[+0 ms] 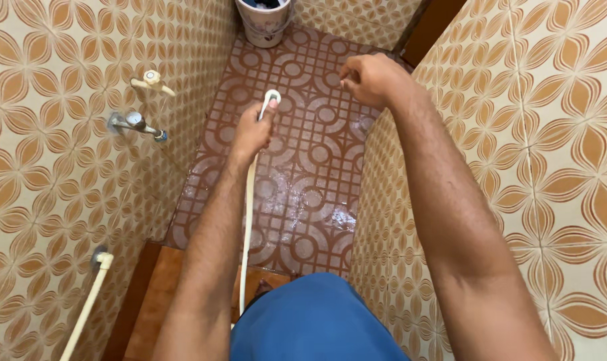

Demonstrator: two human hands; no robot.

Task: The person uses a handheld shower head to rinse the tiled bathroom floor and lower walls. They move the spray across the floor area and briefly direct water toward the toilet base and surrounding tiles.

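Note:
My left hand (252,131) grips a white hand sprayer (270,99) whose head sticks out above my fingers, pointing at the wet tiled floor (303,194). Its white hose (248,220) runs down beside my left forearm toward my blue clothing (313,321). My right hand (369,78) is raised near the right tiled wall (530,134), fingers curled in with nothing visible in them. The two hands are apart, the right one higher and further right.
A white bucket (264,20) stands at the far end of the floor. On the left wall are a white tap (152,81), a metal tap (137,123) and a white pipe (89,301). A brown step (163,287) lies below me.

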